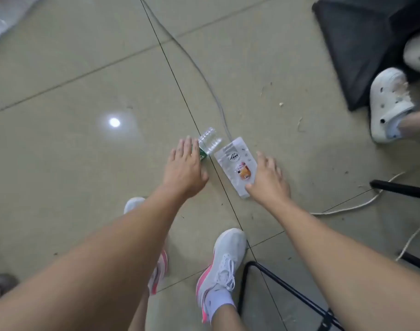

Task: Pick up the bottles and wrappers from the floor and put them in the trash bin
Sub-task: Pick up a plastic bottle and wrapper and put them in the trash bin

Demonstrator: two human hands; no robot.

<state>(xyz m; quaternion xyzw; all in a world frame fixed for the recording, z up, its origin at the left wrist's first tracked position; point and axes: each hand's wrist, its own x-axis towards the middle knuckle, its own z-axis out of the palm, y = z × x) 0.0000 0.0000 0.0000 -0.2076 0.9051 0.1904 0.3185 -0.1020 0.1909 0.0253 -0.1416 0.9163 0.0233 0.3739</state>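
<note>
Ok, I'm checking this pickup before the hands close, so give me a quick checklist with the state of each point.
1. Left hand over the bottle, fingers open: ok.
2. Right hand at the wrapper, thumb at its near edge, fingers open: ok.
3. Bottle and wrapper both flat on the floor, nothing on top of them: ok.
4. Grey cable ends near the wrapper's far edge; whether it lies under it: cannot tell.
5. Trash bin in sight for the drop: not ok, none visible.
6. Bottle capped or empty: cannot tell, the hand hides that end.
</note>
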